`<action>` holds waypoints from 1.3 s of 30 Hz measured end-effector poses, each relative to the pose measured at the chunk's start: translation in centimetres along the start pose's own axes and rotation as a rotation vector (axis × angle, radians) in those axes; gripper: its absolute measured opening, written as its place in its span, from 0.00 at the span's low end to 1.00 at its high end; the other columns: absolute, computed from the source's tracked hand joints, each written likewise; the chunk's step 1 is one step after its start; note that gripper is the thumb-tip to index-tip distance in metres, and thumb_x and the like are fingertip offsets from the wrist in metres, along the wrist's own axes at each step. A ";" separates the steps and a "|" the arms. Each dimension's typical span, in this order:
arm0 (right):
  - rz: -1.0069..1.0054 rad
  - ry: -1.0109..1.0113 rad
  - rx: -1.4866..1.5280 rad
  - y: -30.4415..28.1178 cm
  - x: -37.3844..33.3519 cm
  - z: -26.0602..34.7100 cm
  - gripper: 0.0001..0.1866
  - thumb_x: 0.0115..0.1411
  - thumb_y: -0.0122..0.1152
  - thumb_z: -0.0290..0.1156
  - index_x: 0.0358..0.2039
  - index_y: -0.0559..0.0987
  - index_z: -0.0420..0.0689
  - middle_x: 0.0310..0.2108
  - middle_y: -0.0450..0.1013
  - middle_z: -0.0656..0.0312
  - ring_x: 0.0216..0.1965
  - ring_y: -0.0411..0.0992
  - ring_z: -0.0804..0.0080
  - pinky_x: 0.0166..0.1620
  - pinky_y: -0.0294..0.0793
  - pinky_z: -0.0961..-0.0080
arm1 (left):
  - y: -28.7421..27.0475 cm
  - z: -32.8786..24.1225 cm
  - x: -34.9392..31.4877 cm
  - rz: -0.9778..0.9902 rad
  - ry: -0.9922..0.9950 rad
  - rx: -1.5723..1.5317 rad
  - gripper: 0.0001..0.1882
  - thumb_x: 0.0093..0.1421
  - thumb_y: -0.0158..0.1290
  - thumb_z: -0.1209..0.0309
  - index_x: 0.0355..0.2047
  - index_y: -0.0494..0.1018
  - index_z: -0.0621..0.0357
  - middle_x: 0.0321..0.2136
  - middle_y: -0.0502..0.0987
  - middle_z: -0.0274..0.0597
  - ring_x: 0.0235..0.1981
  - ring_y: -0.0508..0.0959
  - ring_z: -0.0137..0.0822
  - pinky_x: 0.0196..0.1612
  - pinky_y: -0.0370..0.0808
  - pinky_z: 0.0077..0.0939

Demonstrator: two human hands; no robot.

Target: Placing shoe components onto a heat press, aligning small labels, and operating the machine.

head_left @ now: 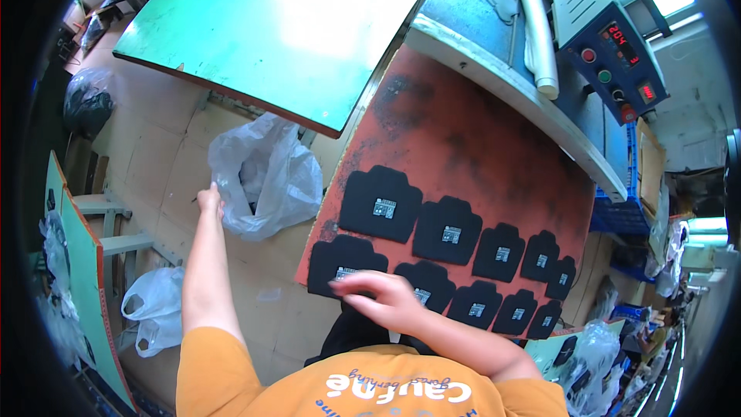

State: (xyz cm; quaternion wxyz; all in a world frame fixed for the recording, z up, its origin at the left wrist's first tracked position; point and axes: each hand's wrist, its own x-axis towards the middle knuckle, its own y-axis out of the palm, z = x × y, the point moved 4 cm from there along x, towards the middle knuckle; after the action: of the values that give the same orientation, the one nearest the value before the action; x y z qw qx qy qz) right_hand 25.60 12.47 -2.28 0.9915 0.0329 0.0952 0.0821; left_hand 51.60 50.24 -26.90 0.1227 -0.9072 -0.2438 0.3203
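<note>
My left hand (pixel 210 201) is stretched out to the left, its fingers closed, beside the rim of a translucent plastic bag (pixel 289 177) on the floor. What the fingers hold, if anything, is too small to make out. Over a black cloth piece (pixel 332 253) at the near left corner of the red-brown board (pixel 455 139) hovers my right hand (pixel 378 299), slightly blurred. Its fingers are extended and apart from the thumb, and they partly hide the piece's pale printed patch. Several more black pieces (pixel 380 205) lie in two rows, each with a similar patch.
A green-topped table (pixel 262 38) stands at the far left. Behind the board is a press machine with a control box (pixel 617 58) and a white roll (pixel 536 23). A white bag (pixel 156 309) lies on the floor beside a green-edged board (pixel 89 286).
</note>
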 end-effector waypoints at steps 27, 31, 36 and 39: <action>-1.460 0.672 -0.714 -29.3 -45.1 -11.9 0.35 0.35 0.74 0.28 0.47 0.70 0.37 0.40 0.67 0.52 0.39 0.69 0.61 0.46 0.69 0.69 | 8.0 -1.4 -46.2 0.570 0.792 0.583 0.22 0.42 0.64 0.75 0.38 0.72 0.65 0.26 0.76 0.40 0.28 0.76 0.28 0.33 0.74 0.22; -1.483 0.483 -0.425 -30.8 -47.7 -14.6 0.29 0.35 0.74 0.25 0.39 0.70 0.38 0.33 0.66 0.60 0.32 0.65 0.71 0.40 0.69 0.73 | 9.8 -0.9 -48.1 0.534 0.847 0.688 0.18 0.42 0.64 0.74 0.34 0.73 0.65 0.24 0.76 0.40 0.26 0.76 0.30 0.32 0.74 0.24; -1.465 0.478 -0.361 -29.8 -46.8 -10.0 0.23 0.40 0.68 0.18 0.36 0.68 0.41 0.32 0.68 0.62 0.34 0.68 0.72 0.43 0.69 0.76 | 7.4 -3.4 -50.5 0.970 0.172 -0.133 0.13 0.49 0.56 0.81 0.37 0.71 0.65 0.33 0.76 0.39 0.33 0.76 0.30 0.39 0.75 0.28; -1.340 0.050 0.188 -29.7 -45.9 -5.5 0.22 0.42 0.64 0.16 0.38 0.69 0.41 0.34 0.70 0.61 0.37 0.70 0.71 0.45 0.70 0.76 | 8.3 -4.4 -54.8 1.038 0.081 -0.347 0.15 0.50 0.55 0.82 0.39 0.70 0.65 0.35 0.76 0.42 0.35 0.77 0.33 0.42 0.76 0.32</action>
State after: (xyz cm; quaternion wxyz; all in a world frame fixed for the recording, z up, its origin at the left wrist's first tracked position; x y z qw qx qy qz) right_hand -15.29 -24.29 -1.64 0.8187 0.0510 0.1247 -0.5583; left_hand 20.40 14.35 1.86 -0.1936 -0.9268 0.1916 0.2587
